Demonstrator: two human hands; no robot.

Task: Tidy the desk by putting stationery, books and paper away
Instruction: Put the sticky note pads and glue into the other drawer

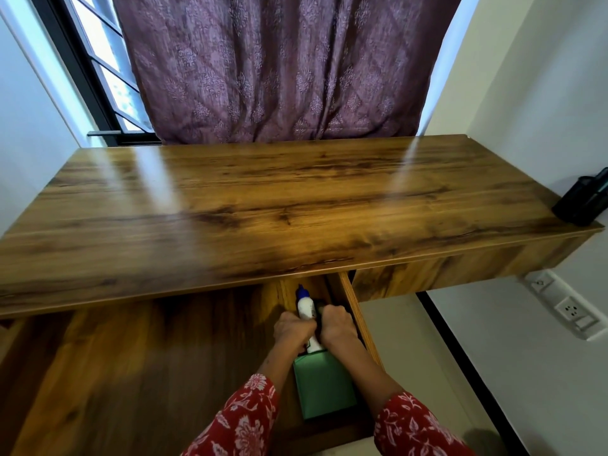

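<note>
Closest to the camera are two sleeves, red with a white flower print, left one (pixel 237 419) at about 7 o'clock and right one (pixel 418 429) at about 5 o'clock. Both forearms reach forward into an open drawer (pixel 358 320) pulled out from under the front edge of the desk (pixel 263 205).

Between the forearms, down in the drawer, there's a green box (pixel 324 386), or maybe a green book, can't really tell which. Its far end is touching or tucked under a white bottle (pixel 306 311) with a blue cap, looks like glue. The bottle lies lengthwise with the cap pointing to 12 o'clock, towards the back of the drawer.

The left hand (pixel 292 330) is curled tight against the left side of the bottle and seems to be holding it, though the fingers are hidden underneath so I can't swear to it. The right hand (pixel 337 324) is balled into a fist just right of the bottle, over something dark in the drawer. Whether it's actually gripping that dark thing, can't tell.

The desk top is glossy wood grain with window glare on it. A black pen holder (pixel 580 202) sits at the far right end, about 3 o'clock. A purple patterned curtain (pixel 279 67) hangs behind the desk at 12 o'clock, with a window (pixel 108 67) at 11. A white wall socket (pixel 569 307) is at 4 o'clock.
</note>
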